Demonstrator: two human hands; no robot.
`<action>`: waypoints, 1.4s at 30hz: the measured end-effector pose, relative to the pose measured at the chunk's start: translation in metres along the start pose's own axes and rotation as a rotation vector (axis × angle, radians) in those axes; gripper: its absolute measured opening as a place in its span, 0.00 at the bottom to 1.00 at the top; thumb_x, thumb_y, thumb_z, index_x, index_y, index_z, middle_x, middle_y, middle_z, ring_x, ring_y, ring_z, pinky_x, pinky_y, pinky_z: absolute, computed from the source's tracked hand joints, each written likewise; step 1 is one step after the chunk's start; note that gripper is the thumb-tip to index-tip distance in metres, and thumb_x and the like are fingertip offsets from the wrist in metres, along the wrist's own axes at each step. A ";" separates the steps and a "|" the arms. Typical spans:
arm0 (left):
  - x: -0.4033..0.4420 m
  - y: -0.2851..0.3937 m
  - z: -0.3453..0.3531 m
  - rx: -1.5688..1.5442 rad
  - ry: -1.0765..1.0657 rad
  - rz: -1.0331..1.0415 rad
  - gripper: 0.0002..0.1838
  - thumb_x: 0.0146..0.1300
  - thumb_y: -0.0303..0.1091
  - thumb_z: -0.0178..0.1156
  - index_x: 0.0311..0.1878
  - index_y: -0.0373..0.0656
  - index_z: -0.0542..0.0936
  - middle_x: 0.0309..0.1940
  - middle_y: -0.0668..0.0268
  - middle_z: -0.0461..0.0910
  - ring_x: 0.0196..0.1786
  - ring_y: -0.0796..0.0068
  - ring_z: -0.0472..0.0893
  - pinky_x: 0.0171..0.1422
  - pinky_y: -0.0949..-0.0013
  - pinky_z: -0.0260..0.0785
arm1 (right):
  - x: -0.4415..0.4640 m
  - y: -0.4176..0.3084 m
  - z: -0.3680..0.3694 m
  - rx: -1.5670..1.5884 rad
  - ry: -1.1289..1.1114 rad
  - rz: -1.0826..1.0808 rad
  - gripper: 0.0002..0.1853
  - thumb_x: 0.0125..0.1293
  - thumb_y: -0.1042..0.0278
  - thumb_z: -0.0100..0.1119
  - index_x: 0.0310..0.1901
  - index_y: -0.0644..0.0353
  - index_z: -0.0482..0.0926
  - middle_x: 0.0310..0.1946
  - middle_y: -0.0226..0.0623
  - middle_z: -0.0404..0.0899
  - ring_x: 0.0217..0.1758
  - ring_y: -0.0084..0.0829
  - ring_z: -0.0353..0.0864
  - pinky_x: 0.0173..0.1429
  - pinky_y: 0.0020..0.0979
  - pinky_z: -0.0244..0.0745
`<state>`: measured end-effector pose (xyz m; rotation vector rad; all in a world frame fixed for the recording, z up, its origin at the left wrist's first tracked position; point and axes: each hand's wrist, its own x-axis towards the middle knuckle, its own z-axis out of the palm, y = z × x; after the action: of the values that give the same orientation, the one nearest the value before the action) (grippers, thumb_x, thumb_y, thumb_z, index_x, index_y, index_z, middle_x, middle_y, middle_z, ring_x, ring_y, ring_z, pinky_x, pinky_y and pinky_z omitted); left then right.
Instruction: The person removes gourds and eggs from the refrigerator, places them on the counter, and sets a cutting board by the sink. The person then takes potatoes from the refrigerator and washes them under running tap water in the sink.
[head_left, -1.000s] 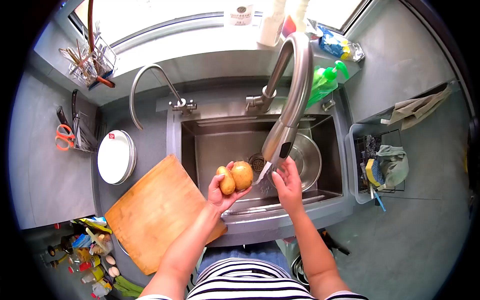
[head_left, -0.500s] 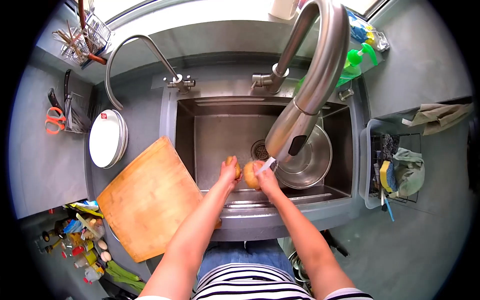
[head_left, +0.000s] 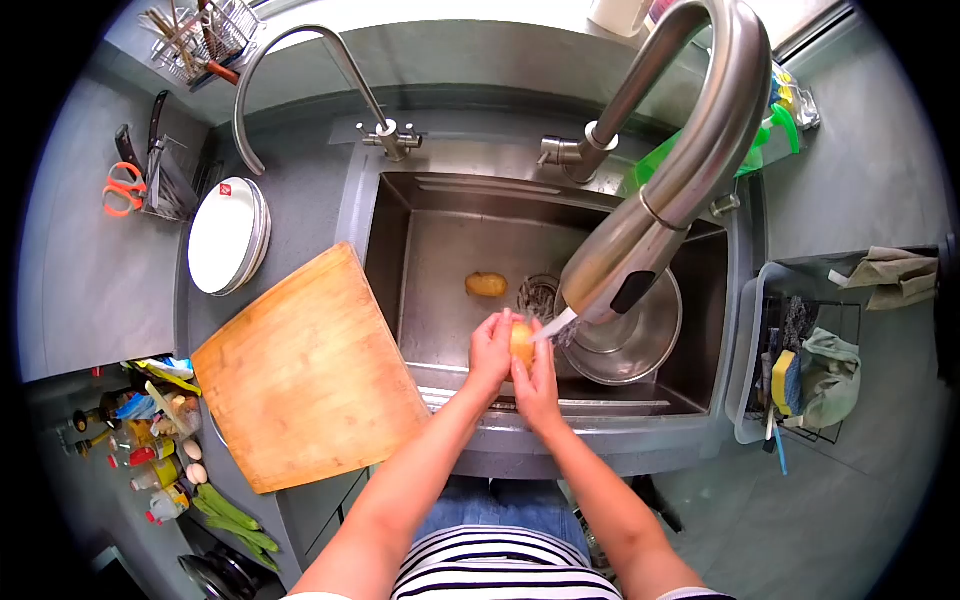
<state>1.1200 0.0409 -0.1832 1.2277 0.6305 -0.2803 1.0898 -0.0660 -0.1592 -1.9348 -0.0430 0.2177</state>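
Observation:
Under the running faucet (head_left: 610, 265), a yellow-brown potato (head_left: 521, 344) is held between my two hands. My left hand (head_left: 489, 354) is closed along its left side, and my right hand (head_left: 538, 386) grips it from the right and below. The water stream (head_left: 553, 327) strikes the potato and the fingers and splashes. A second potato (head_left: 486, 284) lies on the floor of the steel sink (head_left: 440, 245), just left of the drain (head_left: 538, 292). To the right of my hands a steel bowl (head_left: 655, 345) sits in the sink, partly covered by the faucet head.
A wooden cutting board (head_left: 310, 375) overlaps the counter left of the sink. Behind it stand stacked white plates (head_left: 225, 238) and a thin second tap (head_left: 392, 140). Right of the sink is a plastic bin (head_left: 752, 355) with a sponge (head_left: 786, 382) and cloths.
My left hand has let go of its potato, which now lies in the sink. Both hands have come together on the other potato under the water. The camera view has shifted.

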 end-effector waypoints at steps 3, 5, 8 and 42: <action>0.001 0.022 0.004 -0.550 0.060 -0.295 0.21 0.75 0.52 0.47 0.51 0.43 0.76 0.44 0.65 0.81 0.45 0.73 0.80 0.49 0.66 0.76 | -0.007 -0.014 -0.004 0.029 0.047 -0.127 0.35 0.65 0.67 0.60 0.69 0.72 0.57 0.64 0.59 0.63 0.69 0.55 0.63 0.72 0.44 0.58; -0.005 0.033 0.007 -0.537 0.024 -0.218 0.22 0.75 0.53 0.46 0.54 0.43 0.75 0.46 0.63 0.80 0.47 0.70 0.80 0.53 0.64 0.76 | -0.004 -0.016 -0.003 0.098 0.075 -0.082 0.35 0.65 0.68 0.62 0.69 0.71 0.57 0.63 0.57 0.66 0.67 0.50 0.68 0.69 0.41 0.62; -0.012 0.033 0.011 -0.465 -0.035 -0.005 0.22 0.74 0.51 0.49 0.57 0.42 0.73 0.49 0.64 0.79 0.51 0.70 0.79 0.57 0.65 0.74 | 0.003 -0.031 0.001 0.176 0.196 -0.013 0.28 0.70 0.64 0.56 0.66 0.71 0.62 0.59 0.56 0.71 0.62 0.47 0.73 0.65 0.39 0.67; -0.025 0.024 0.002 -0.571 0.089 -0.013 0.19 0.72 0.50 0.54 0.54 0.46 0.71 0.45 0.67 0.75 0.49 0.74 0.78 0.54 0.67 0.75 | 0.011 -0.039 -0.019 1.014 -0.119 0.436 0.28 0.68 0.76 0.52 0.70 0.65 0.62 0.65 0.38 0.70 0.66 0.29 0.71 0.69 0.33 0.66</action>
<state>1.1136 0.0435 -0.1495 0.6893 0.7327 -0.0464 1.1069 -0.0675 -0.1178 -0.8967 0.3524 0.5261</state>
